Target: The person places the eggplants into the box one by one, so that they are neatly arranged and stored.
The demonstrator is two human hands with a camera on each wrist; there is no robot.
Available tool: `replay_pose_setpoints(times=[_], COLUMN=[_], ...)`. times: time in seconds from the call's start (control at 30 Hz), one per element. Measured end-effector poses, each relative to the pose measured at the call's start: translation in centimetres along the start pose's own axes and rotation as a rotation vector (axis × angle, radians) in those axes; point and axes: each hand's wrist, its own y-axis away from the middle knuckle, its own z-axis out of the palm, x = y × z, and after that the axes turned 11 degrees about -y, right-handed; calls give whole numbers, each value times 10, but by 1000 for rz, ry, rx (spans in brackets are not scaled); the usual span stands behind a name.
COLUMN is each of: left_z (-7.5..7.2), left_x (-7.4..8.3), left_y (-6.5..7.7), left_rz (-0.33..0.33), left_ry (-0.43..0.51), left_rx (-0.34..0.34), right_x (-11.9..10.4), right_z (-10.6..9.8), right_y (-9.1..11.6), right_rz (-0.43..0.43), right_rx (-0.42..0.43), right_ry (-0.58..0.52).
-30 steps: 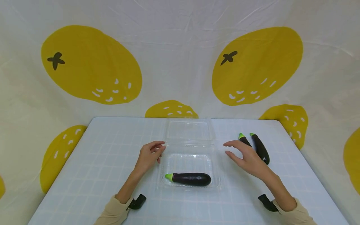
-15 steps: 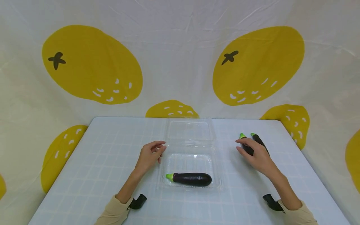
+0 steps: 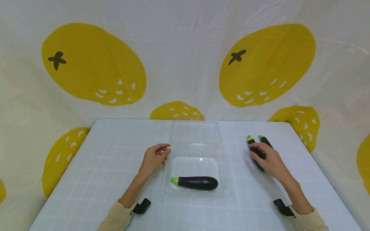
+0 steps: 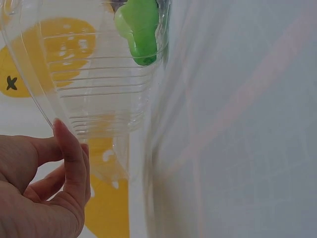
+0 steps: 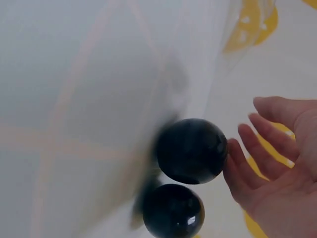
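A clear plastic clamshell box point(image 3: 168, 171) lies unfolded mid-table, lid point(image 3: 195, 133) toward the back. Inside its base, along the front, an eggplant point(image 3: 199, 183) points its green stem left. My left hand point(image 3: 153, 159), fingers loosely bent, stays at the box's left edge, with a fingertip point(image 4: 58, 124) right at the rim in the left wrist view. At the right, my right hand point(image 3: 273, 164) hovers over two more eggplants, thumb and index finger spread above the nearer one point(image 3: 258, 153). The farther one point(image 3: 266, 141) is partly hidden behind that hand. The right wrist view shows their dark rounded ends point(image 5: 190, 151) beside the fingers.
A pale checked cloth covers the table point(image 3: 121, 138). A white curtain printed with large yellow fruit point(image 3: 95, 64) hangs behind it and along both sides. Black camera mounts point(image 3: 141, 206) stick out at both wrists.
My right hand has moved right, from beside the box to over the two eggplants on that side. The left hand and the box have stayed put.
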Motion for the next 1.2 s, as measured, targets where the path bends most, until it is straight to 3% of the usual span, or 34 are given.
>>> replay_pose_setpoints(times=[0.77,1.2], left_z=[0,1], left_x=[0,1], left_y=[0,-1], left_rz=[17,13], left_ry=[4,13], left_rx=[4,7], right_x=[8,5], right_z=[-6,-4], right_y=[1,-2], right_rz=[102,273], right_rx=[-99,-158], right_ry=[59,139])
